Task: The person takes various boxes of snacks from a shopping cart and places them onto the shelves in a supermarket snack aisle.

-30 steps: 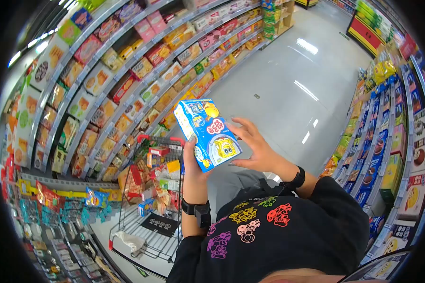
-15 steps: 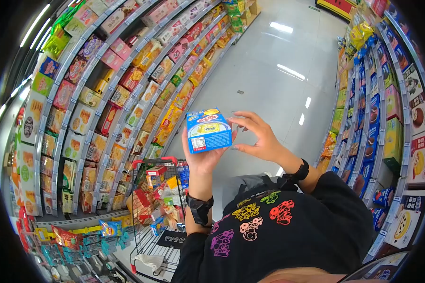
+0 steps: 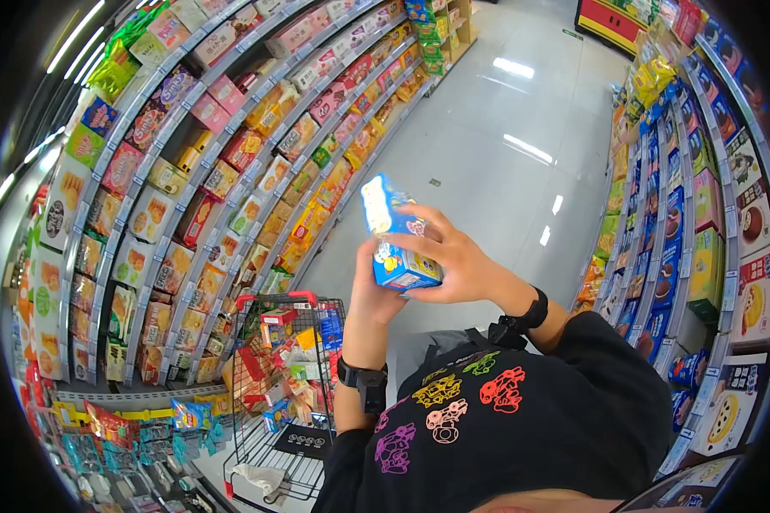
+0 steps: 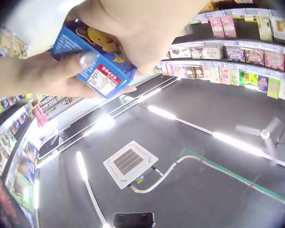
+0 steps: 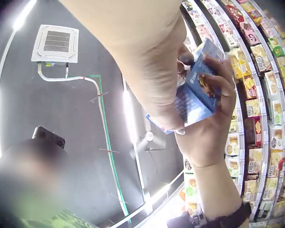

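The blue box is up in front of me, R of the cart; L hand is curled round its side, R hand pinches it, thumb vs. fingers, spread approx. to box width. For a clean turn, I'd let L hand carry the wt., steer w/ R hand & squeeze lightly, as it'd prob. dent.
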Demonstrator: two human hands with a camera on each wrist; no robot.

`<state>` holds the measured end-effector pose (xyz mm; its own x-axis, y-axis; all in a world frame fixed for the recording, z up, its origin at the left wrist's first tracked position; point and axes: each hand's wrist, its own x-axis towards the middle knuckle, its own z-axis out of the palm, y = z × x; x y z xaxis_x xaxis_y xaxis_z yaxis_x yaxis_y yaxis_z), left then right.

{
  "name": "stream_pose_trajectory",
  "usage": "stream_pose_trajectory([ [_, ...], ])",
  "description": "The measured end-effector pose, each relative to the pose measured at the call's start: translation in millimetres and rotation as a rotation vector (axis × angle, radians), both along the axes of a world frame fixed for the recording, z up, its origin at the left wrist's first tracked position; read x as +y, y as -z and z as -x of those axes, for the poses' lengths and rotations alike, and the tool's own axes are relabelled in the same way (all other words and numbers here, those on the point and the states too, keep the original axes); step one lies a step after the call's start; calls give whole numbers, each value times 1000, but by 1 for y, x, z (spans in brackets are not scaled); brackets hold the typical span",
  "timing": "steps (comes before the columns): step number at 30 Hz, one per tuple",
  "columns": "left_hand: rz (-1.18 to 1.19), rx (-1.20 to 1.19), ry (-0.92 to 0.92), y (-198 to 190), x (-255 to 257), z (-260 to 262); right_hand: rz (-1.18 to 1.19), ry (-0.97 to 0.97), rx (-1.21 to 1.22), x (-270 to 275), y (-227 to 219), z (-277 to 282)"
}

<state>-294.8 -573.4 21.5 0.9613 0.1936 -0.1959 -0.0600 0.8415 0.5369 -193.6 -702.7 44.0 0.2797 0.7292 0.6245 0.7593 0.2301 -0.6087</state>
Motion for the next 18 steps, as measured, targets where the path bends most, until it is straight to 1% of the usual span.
stream_pose_trajectory([
  [2,-53,3,2,-4,-5,3,-34,-11,-46,0,-2,-4],
  [4,-264,-21,-4,-13,-8,7,-32,-41,53,1,-5,-7],
  [5,-372,-27,-4,-14,-9,11,-19,-67,173,-1,-6,-7],
  [6,-458,-46,22,-6,-3,14,-8,-89,294,-2,-6,-8],
  [9,-711,79,-29,-2,-1,20,-8,-163,394,-3,0,-12],
  [10,-683,15,-74,-4,-2,22,-40,-168,400,-3,2,-11],
  [13,-937,-28,-200,-32,-11,20,-123,-203,418,-1,1,-15],
  [17,-1123,47,-235,-53,-13,25,-241,-259,493,0,1,-14],
  [18,-1154,4,-276,-52,-14,25,-274,-263,509,0,2,-13],
])
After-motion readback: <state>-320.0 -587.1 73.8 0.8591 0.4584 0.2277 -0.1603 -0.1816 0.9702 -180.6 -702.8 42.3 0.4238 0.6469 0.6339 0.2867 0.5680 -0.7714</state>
